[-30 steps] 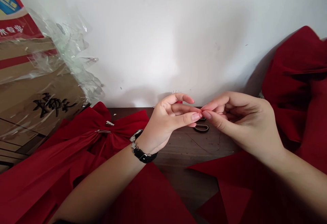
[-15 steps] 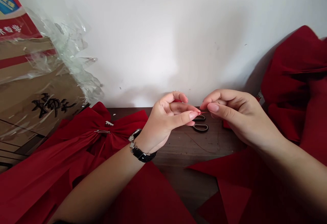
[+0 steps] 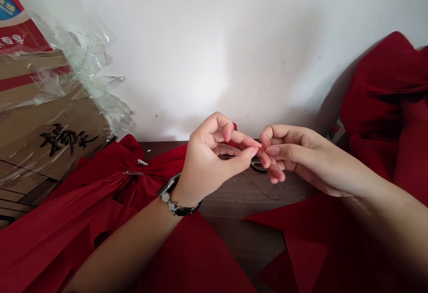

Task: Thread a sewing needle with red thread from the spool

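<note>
The left hand (image 3: 210,154) and right hand (image 3: 301,157) hover above the desk (image 3: 230,195); their fingers (image 3: 245,140) pinch, tips meeting on a tiny red thread (image 3: 263,149), barely visible; black-handled scissors (image 3: 258,166) lie on the desk just beneath; red cloth (image 3: 100,186) spreads across the desk's left end.

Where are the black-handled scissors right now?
In the head view, the black-handled scissors lie on the dark wooden table near the picture's centre, partly hidden just below where the left hand and the right hand meet.
</note>
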`<state>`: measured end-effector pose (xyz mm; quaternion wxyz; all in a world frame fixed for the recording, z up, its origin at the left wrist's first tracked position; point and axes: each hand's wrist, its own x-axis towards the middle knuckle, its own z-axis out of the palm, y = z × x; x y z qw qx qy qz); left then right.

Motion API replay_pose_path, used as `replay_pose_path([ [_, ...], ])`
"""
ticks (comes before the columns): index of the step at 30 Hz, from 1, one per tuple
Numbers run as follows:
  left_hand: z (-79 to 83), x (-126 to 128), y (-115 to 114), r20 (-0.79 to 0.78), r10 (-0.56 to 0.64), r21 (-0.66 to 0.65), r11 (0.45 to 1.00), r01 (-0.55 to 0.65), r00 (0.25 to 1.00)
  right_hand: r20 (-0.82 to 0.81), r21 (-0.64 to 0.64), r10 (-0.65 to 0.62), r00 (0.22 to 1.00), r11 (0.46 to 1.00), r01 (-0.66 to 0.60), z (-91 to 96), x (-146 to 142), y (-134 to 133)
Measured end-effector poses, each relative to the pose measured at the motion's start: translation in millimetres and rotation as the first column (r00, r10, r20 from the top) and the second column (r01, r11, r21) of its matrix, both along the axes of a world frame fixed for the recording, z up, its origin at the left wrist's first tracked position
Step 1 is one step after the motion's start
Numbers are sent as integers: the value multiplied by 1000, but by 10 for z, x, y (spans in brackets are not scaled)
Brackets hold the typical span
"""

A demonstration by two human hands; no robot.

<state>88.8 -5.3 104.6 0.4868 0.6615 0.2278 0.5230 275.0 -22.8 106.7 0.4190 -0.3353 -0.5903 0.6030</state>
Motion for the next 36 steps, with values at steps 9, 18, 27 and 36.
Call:
replay_pose_path([
  [9, -19, 9, -51, -49, 129, 221, 968, -115, 990, -6, -55, 13, 1000, 998, -14, 37, -14, -34],
  [18, -12, 9, -56, -71, 158, 236, 962, -137, 985, 85, 56, -103, 991, 994, 98, 37, -40, -31],
  [27, -31, 25, -65, -78, 156, 259, 957, -131, 985, 136, 132, -137, 981, 984, 119, 27, -55, -15],
  [36, -48, 26, -53, -104, 182, 305, 941, -143, 978, 125, 62, -141, 982, 989, 134, 50, -64, -29],
])
